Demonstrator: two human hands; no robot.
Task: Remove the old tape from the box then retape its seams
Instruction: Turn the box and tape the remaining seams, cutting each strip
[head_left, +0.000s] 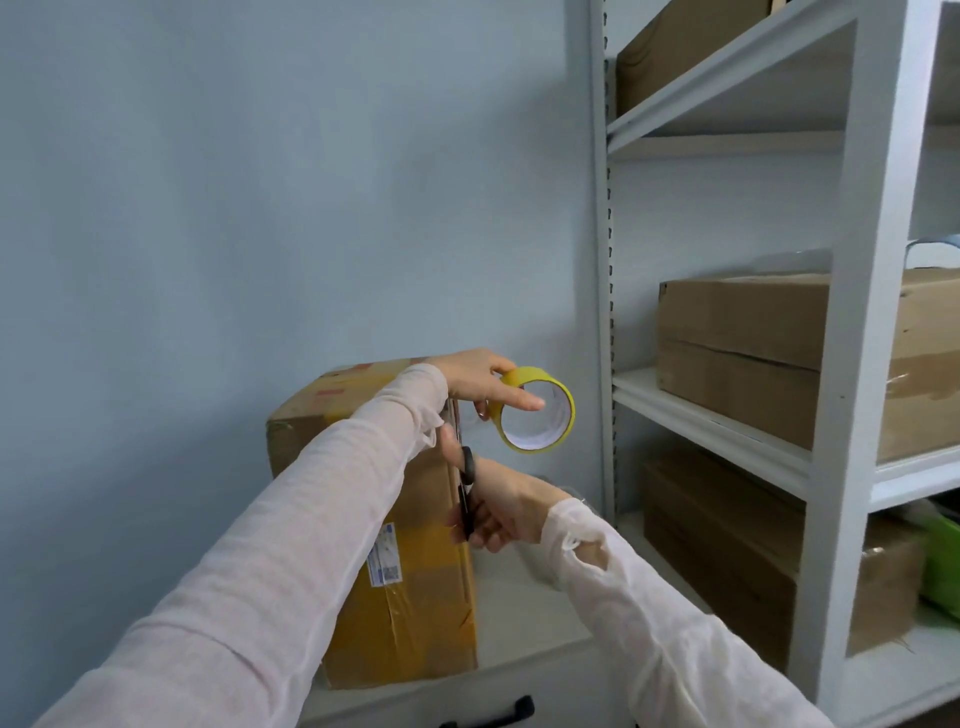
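Note:
A cardboard box (415, 587) stands on a white cabinet top (524, 608), with yellowish tape down its side and a printed label (383, 556). My left hand (478, 379) holds a yellow tape roll (540, 410) just off the box's upper right corner, index finger stretched across the roll's opening. A strip of tape seems to run from the roll to the box edge. Below it, my right hand (501, 512) grips black-handled scissors (467, 486), which point upward along the box's right edge. Both arms wear pale pink sleeves.
A white metal shelving unit (852, 332) stands at the right, holding several cardboard boxes (753, 332). Something green (943, 566) lies on a lower shelf. A drawer with a black handle (498, 714) sits under the cabinet top. The pale blue wall is right behind the box.

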